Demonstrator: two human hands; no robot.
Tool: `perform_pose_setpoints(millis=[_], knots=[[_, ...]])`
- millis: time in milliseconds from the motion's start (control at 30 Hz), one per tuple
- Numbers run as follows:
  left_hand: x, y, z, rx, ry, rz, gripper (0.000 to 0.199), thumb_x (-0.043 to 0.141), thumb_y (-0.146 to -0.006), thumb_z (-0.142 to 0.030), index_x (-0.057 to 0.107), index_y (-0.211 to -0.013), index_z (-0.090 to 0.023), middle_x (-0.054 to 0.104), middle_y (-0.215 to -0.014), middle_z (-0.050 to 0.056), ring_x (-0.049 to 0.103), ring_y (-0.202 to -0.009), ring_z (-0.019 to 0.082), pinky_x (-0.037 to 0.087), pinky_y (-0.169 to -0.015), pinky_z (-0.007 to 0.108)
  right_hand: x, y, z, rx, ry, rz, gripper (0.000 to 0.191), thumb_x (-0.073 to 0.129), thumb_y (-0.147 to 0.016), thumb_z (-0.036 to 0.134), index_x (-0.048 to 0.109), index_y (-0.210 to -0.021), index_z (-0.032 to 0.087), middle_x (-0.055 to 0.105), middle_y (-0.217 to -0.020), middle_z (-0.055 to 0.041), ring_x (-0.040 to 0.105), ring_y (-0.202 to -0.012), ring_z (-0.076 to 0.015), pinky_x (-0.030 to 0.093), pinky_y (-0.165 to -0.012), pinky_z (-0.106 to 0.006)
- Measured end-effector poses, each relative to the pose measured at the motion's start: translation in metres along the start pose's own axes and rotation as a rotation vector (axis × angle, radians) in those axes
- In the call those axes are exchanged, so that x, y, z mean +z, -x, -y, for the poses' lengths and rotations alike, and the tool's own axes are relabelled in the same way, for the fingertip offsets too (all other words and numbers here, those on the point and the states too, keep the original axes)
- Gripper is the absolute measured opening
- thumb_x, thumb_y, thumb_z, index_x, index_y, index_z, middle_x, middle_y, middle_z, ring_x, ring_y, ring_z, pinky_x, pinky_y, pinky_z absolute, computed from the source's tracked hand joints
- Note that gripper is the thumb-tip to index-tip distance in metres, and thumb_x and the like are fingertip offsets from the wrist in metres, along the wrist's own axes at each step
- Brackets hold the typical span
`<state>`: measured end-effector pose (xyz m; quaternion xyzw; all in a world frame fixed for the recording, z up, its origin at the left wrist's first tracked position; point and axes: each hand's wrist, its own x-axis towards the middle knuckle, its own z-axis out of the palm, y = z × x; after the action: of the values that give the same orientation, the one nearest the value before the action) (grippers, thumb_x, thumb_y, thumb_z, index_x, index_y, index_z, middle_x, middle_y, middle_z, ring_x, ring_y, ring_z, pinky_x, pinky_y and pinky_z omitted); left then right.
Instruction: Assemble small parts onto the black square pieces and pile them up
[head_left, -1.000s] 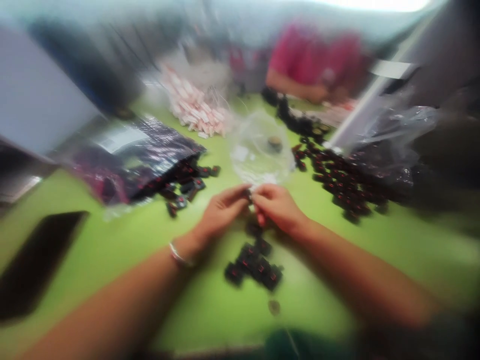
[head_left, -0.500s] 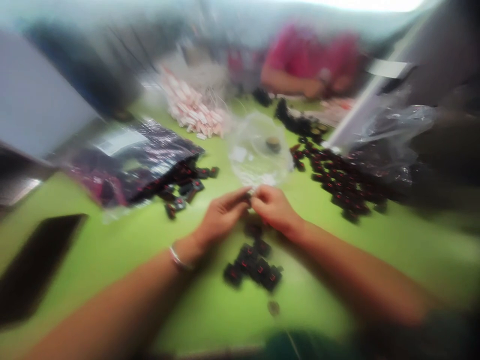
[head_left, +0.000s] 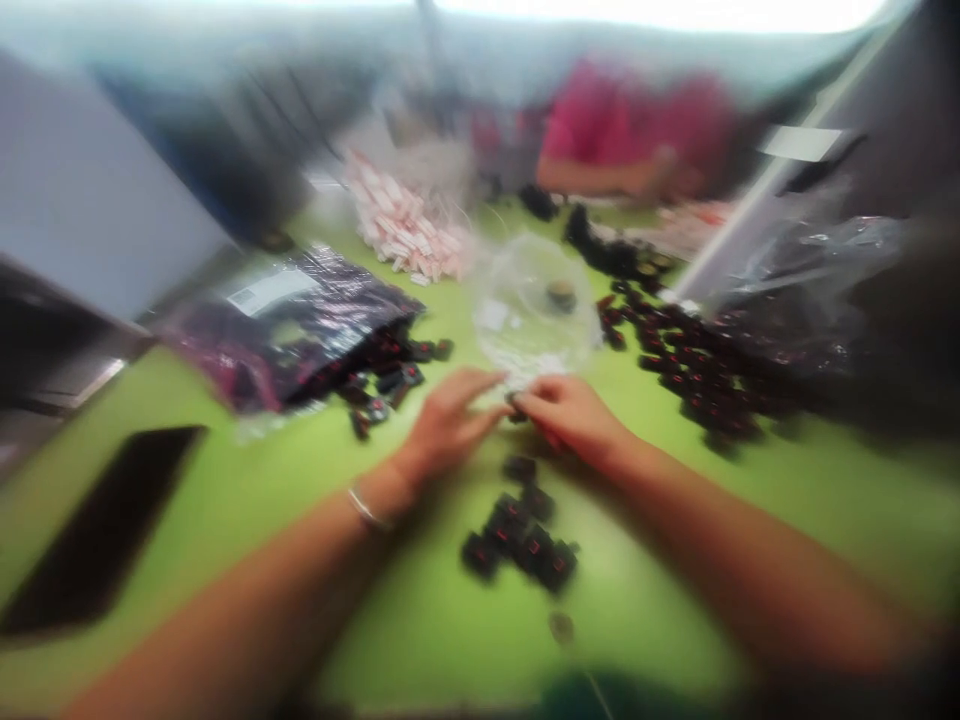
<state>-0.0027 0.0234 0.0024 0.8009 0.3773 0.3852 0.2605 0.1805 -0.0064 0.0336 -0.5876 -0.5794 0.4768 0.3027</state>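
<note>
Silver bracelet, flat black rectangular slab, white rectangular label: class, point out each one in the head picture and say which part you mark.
Silver bracelet (head_left: 364, 508): head view, middle of its band.
Flat black rectangular slab (head_left: 109, 530): head view, centre of its upper face.
White rectangular label (head_left: 271, 291): head view, middle of its face.

Assembly workshop, green flat worktable (head_left: 405, 640), heaps of small black parts (head_left: 697, 375), pile of pale pink plastic pieces (head_left: 405, 225), pink-clad person (head_left: 630, 135) seated opposite
</note>
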Motion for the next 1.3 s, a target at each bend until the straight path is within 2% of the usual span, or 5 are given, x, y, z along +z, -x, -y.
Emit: perform_pose_setpoints(millis=[233,367,600,933,1300], knots=[[-0.023,-0.017,0.036,-0.019,-0.777,0.057,0.039,0.043,-0.089,-0.022,0.056,-0.127,-0.019,0.053,-0.135,0.015,0.028,-0.137,0.036,0.01,-0.108,0.063,0.004,0.001,-0.002,-0.151,0.352,0.273,0.017,0.066,-0.068,0.024,0.06,-0.053,0.017,0.058,-0.049,0.0031,0.046,-0.048,-0.0084,0.033,-0.046,-0.02],[-0.021,-0.014,0.038,0.031,-0.833,0.1,0.027,0.046,-0.087,-0.019,0.065,-0.106,-0.017,0.066,-0.108,0.016,0.051,-0.114,0.033,0.03,-0.098,0.054,-0.006,0.005,0.0,-0.172,0.4,0.453,0.016,0.065,-0.071,0.03,0.067,-0.062,0.017,0.06,-0.054,0.0024,0.048,-0.051,-0.0098,0.033,-0.049,-0.022],[-0.02,-0.013,0.04,-0.011,-0.837,0.116,0.024,0.044,-0.086,-0.013,0.066,-0.095,-0.015,0.062,-0.089,0.015,0.053,-0.087,0.028,0.042,-0.072,0.037,-0.007,-0.017,-0.015,-0.314,0.531,-0.012,0.014,0.053,-0.08,0.014,0.066,-0.077,0.016,0.067,-0.076,-0.0027,0.057,-0.071,-0.0138,0.041,-0.068,-0.026],[-0.021,-0.015,0.033,-0.155,-0.809,0.11,0.03,0.042,-0.086,-0.014,0.068,-0.103,-0.014,0.059,-0.094,0.017,0.051,-0.091,0.029,0.044,-0.073,0.038,0.021,-0.024,-0.027,-0.497,1.048,-0.093,0.02,0.044,-0.092,0.021,0.062,-0.086,0.016,0.06,-0.088,-0.0079,0.051,-0.072,-0.0166,0.034,-0.062,-0.028],[-0.004,-0.008,0.006,-0.394,0.436,-0.056,0.04,0.062,-0.081,-0.028,0.065,-0.118,-0.013,0.072,-0.1,0.01,0.064,-0.084,0.019,0.049,-0.081,0.033,0.004,-0.026,-0.039,-0.568,0.4,-0.23,0.01,0.052,-0.083,0.02,0.058,-0.074,0.017,0.059,-0.074,-0.003,0.051,-0.07,-0.0144,0.041,-0.069,-0.027]])
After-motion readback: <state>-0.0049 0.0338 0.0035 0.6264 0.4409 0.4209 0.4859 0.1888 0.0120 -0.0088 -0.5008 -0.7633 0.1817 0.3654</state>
